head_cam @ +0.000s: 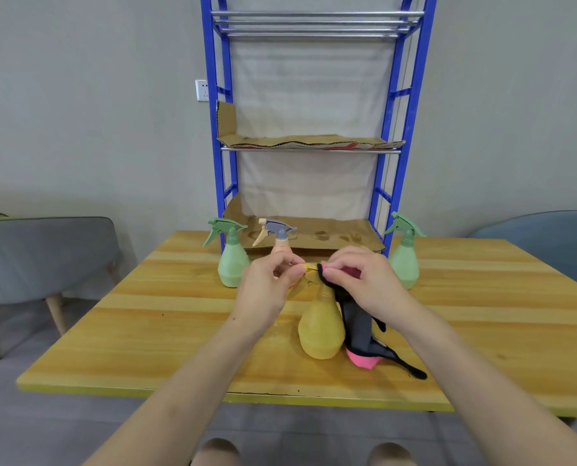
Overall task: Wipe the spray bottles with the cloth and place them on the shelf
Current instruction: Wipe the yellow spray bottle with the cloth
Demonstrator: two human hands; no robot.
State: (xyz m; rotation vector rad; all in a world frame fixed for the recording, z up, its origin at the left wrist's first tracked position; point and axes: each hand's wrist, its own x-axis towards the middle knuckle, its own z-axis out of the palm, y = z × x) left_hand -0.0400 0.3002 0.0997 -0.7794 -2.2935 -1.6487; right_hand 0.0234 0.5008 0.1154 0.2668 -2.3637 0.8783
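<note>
A yellow spray bottle stands upright on the wooden table in front of me. My left hand pinches its yellow spray head at the nozzle. My right hand presses a grey and pink cloth against the spray head; the cloth hangs down the bottle's right side onto the table. Two green spray bottles stand further back, one on the left and one on the right. A peach bottle with a grey sprayer stands behind my left hand, mostly hidden.
A blue metal shelf rack stands at the table's far edge, with cardboard sheets on its lower and middle levels. A grey chair is at the left, a blue chair at the right.
</note>
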